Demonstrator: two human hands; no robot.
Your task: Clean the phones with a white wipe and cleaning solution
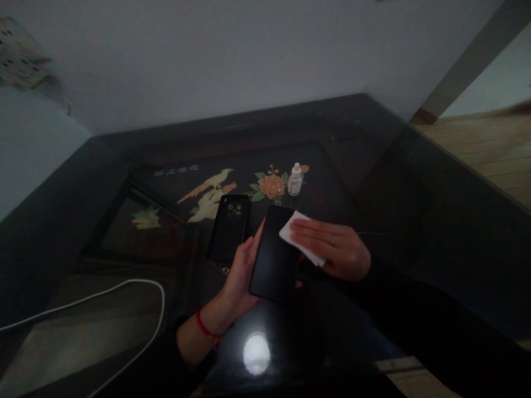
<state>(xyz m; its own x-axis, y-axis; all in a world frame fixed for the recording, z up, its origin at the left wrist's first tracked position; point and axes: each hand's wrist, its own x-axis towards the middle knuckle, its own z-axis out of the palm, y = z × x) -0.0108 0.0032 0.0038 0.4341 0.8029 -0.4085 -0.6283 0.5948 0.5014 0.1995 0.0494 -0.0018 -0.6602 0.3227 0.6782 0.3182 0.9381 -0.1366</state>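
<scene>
My left hand (241, 276) grips a black smartphone (271, 260) from its left side and underneath, with the dark screen facing up. Against the upper right of the screen, my right hand (332, 247) presses a folded white wipe (303, 235), fingers held flat over it. Left of the phone, a black phone case (229, 226) lies on the table, a small chain or ring at its lower end. Beyond the phone stands a small clear bottle (295, 181) with a white cap, upright.
The glossy black table (365, 166) carries a bird and flower picture (207, 193) and reflects a round light. A white cable (136, 281) curves over the left side. A pale wall (232, 61) borders the far edge, with sockets (22, 58) at the upper left.
</scene>
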